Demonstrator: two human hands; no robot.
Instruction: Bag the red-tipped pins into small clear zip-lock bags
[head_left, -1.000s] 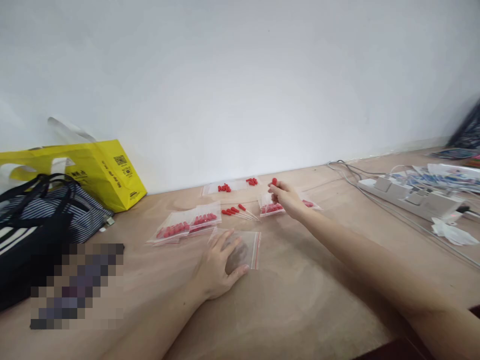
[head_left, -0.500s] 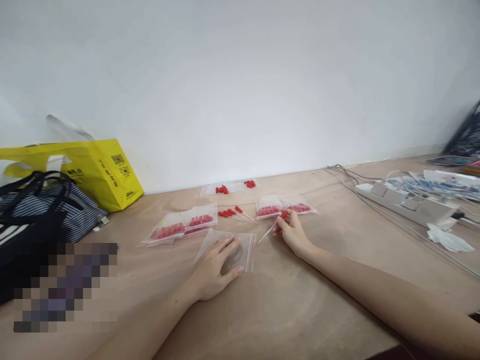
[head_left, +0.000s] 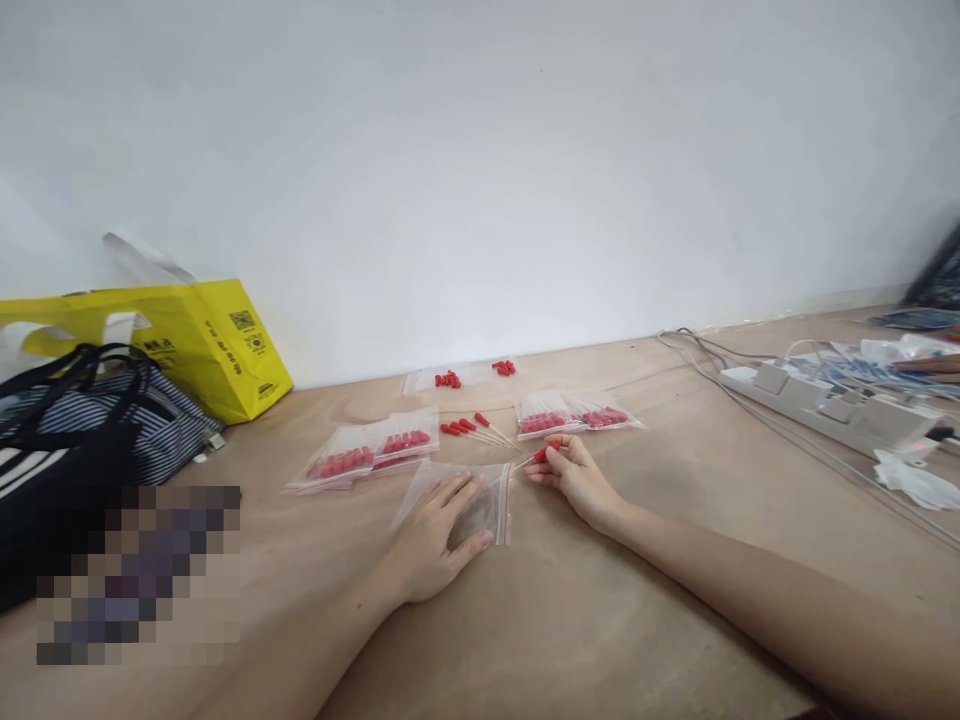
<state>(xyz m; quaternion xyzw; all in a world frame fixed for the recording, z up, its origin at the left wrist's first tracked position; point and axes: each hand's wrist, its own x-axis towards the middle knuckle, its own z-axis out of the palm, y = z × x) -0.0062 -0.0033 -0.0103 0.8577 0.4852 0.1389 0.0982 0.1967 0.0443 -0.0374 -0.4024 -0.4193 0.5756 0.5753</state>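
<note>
A clear zip bag with a red seal line (head_left: 498, 500) lies flat in the middle of the table. On it rests my left hand (head_left: 442, 530), fingers spread. My right hand (head_left: 581, 480) pinches a dropper by its red bulb (head_left: 546, 453), and the thin clear tip points left to the bag's seal edge. Several loose red-bulbed droppers (head_left: 466, 426) lie beyond the bag. Filled bags of droppers sit in a left group (head_left: 341, 462) and a right group (head_left: 574, 415). Near the wall is another clear bag with red bulbs (head_left: 448, 380).
A yellow bag (head_left: 225, 350) and a striped bag (head_left: 169, 425) stand at the left, beside a blurred-out patch. At the right are a white power strip (head_left: 825, 410), cables, a crumpled white wrapper (head_left: 916, 482) and plastic packets. A white wall rises behind the table.
My right hand has turned the dropper flatter and brought its tip to the bag's seal edge. My left hand is still spread on the bag. The view has shifted slightly.
</note>
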